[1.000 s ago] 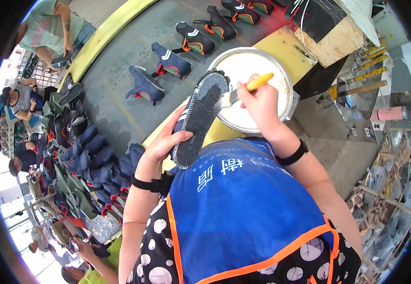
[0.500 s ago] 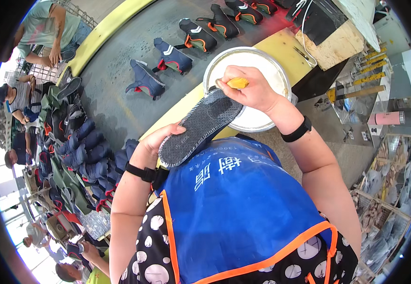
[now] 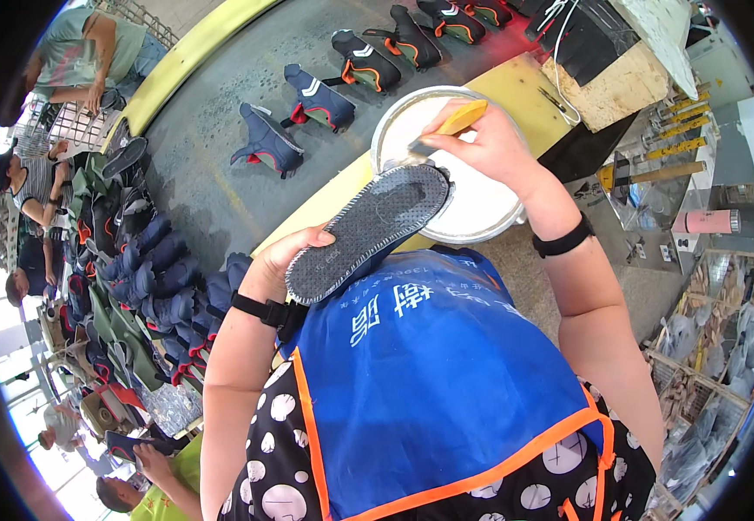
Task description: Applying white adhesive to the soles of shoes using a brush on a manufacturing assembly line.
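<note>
Beside the white-filled bucket [image 3: 472, 237], the left hand [image 3: 279, 259] grips a shoe upper [image 3: 364, 227], bottom facing up; the right hand [image 3: 491, 149] pinches a yellow-handled brush [image 3: 463, 118]. Light, even strokes seem best.

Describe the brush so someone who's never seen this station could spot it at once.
Find the large round pail of white material by the near edge of the grey table. Over it, the right hand grips the brush, its bristle end beside the dark shoe sole in the left hand. A bright yellow handle sets it apart from the dark sole and the white material.
</note>
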Action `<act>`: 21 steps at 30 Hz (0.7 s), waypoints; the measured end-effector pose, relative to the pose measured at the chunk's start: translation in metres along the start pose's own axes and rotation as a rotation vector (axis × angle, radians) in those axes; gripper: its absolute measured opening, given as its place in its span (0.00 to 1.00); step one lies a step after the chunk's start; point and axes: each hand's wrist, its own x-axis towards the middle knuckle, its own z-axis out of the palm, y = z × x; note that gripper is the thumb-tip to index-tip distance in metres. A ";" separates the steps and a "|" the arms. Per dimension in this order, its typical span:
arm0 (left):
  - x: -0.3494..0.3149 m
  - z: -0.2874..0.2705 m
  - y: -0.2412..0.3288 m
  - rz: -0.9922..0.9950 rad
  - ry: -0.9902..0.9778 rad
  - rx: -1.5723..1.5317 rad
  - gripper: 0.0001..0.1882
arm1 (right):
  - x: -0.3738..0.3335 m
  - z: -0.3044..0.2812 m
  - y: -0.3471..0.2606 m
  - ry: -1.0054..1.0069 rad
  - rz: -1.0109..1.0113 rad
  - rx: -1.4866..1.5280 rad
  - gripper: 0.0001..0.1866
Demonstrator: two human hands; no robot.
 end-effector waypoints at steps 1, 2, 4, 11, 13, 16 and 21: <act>0.000 -0.003 -0.001 0.001 -0.001 0.001 0.42 | -0.005 -0.006 0.006 0.001 -0.001 -0.001 0.07; 0.000 -0.008 -0.001 0.001 -0.011 0.026 0.43 | -0.008 -0.010 0.006 0.035 0.072 -0.062 0.08; 0.000 -0.013 -0.001 0.002 -0.023 0.052 0.43 | -0.010 -0.013 0.004 0.115 0.145 -0.207 0.09; -0.001 -0.006 0.000 0.170 -0.090 0.211 0.46 | -0.023 0.026 -0.013 0.268 0.231 -0.499 0.09; -0.003 -0.009 -0.002 0.167 -0.073 0.267 0.46 | -0.025 0.026 -0.018 0.276 0.252 -0.600 0.10; -0.010 -0.005 -0.002 0.192 0.009 0.333 0.46 | -0.026 0.025 -0.026 0.333 0.330 -0.569 0.11; -0.011 -0.003 -0.009 0.349 0.041 0.386 0.46 | -0.026 0.048 -0.023 0.453 0.162 -0.250 0.12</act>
